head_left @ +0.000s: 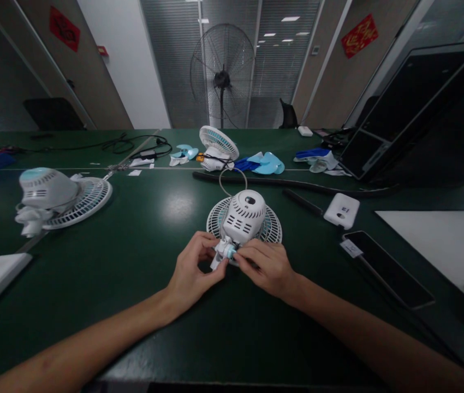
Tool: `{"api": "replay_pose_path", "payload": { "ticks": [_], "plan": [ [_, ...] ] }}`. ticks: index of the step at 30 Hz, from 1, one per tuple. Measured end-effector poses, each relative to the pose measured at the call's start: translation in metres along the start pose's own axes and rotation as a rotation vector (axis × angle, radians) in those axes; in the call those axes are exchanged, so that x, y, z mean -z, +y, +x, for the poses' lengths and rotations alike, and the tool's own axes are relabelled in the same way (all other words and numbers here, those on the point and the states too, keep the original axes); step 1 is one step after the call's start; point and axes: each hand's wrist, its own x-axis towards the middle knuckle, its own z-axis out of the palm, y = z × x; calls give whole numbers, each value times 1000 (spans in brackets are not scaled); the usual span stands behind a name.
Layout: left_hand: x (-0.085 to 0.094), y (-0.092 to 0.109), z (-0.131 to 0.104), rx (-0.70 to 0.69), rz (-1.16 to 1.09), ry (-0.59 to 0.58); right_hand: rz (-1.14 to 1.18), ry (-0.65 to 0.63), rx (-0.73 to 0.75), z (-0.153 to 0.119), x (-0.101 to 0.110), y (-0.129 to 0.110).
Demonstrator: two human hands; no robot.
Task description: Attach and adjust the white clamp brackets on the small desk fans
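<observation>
Your bare forearms (109,330) come in from the lower corners, toward a small electric fan (244,214) lying grille-down on the green table (134,273) in front of you. Its long axis points toward you and slightly left, motor housing farther off, white bracket (222,246) nearest. Your left hand (191,268) pinches that bracket; your right hand (268,267) holds its light-blue knob (230,252) in a narrow fingertip grip.

the phone (390,268) lies right of the fan (244,215) on the table (134,284).
</observation>
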Motion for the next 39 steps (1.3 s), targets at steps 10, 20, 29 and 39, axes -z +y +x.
{"api": "replay_pose_path", "payload": {
  "ticks": [10, 20, 29, 39],
  "plan": [
    [4, -2, 1, 10, 18, 3, -45, -68, 175, -6, 9, 17],
    [2, 1, 1, 6, 25, 5, -44, 9, 24, 2, 3, 2],
    [4, 1, 2, 12, 50, 1, -56, -73, 170, -7, 7, 21],
    [2, 2, 2, 4, 49, 1, -94, 15, 22, 2, 1, -1]
  ]
}}
